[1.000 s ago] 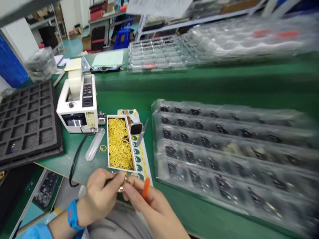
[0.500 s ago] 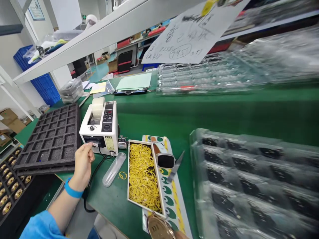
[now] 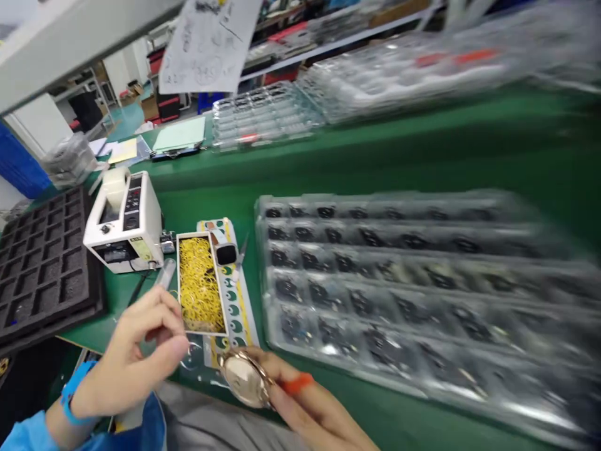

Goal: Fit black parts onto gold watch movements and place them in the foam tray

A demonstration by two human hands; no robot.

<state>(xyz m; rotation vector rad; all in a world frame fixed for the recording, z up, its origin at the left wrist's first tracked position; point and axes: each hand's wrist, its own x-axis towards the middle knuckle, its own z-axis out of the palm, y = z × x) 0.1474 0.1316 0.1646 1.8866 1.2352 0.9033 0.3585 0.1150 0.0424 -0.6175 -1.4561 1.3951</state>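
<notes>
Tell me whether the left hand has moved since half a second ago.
Yes: judged against the white tape dispenser, the left hand has moved away from the front slot, rightward and nearer the camera.

Your left hand [image 3: 148,347] is left of the near end of the box of yellow rings [image 3: 219,285], fingers bent, thumb stretched toward the box; can't tell if tips pinch. Left wrist has a blue band [image 3: 75,391], blue sleeve [image 3: 30,435] behind it. Your right hand [image 3: 293,388] is nearer you, right of the box, thumb and fingers closed in a grip.
</notes>
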